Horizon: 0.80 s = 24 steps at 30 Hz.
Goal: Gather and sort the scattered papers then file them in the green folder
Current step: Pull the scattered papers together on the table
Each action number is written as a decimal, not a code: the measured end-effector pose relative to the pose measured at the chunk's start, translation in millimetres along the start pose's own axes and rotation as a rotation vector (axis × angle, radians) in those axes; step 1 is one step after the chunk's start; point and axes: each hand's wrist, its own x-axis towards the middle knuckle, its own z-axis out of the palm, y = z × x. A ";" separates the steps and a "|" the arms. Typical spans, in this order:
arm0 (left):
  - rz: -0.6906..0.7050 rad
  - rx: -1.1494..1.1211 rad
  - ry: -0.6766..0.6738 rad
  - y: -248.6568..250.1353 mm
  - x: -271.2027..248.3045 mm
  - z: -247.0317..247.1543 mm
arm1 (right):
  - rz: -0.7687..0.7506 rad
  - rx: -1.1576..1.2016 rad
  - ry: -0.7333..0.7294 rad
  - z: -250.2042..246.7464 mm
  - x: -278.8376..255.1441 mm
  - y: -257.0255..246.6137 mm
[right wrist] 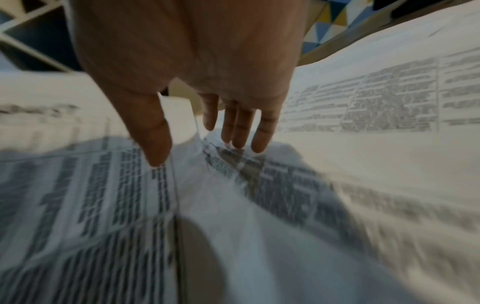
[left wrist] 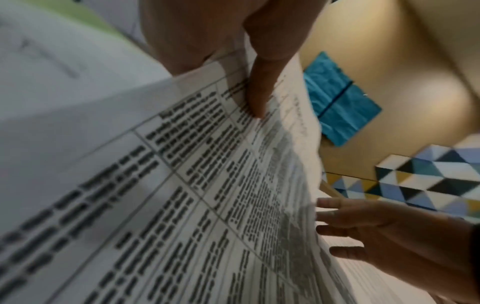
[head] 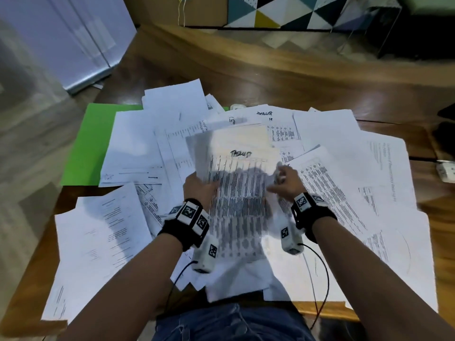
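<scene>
Many white printed papers (head: 344,168) lie scattered over the wooden table. The green folder (head: 83,143) lies at the far left, mostly buried under sheets. Over the middle, my left hand (head: 199,185) pinches the left edge of a sheet with a printed table (head: 236,183), motion-blurred and lifted off the pile. In the left wrist view the thumb (left wrist: 259,92) presses on top of that sheet (left wrist: 194,185). My right hand (head: 285,180) is at the sheet's right edge with straight, spread fingers (left wrist: 337,216). In the right wrist view that hand (right wrist: 200,146) hovers over the blurred papers (right wrist: 103,195), gripping nothing.
A white power strip (head: 446,172) sits at the table's right edge, and a small white object (head: 237,107) peeks out behind the papers. A cabinet with a triangle pattern (head: 270,11) stands beyond the table. Papers overhang the near edge (head: 320,313).
</scene>
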 end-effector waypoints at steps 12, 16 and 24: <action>0.339 -0.127 -0.186 91.0 23.3 -39.3 | -0.090 0.581 -0.061 -60.1 0.6 -31.5; 0.352 -0.241 -0.128 101.0 39.4 -36.2 | -0.070 0.639 -0.048 -54.5 -1.8 -34.1; 0.355 -0.484 -0.070 123.4 45.7 -26.0 | -0.107 0.774 0.092 -57.0 -3.8 -54.1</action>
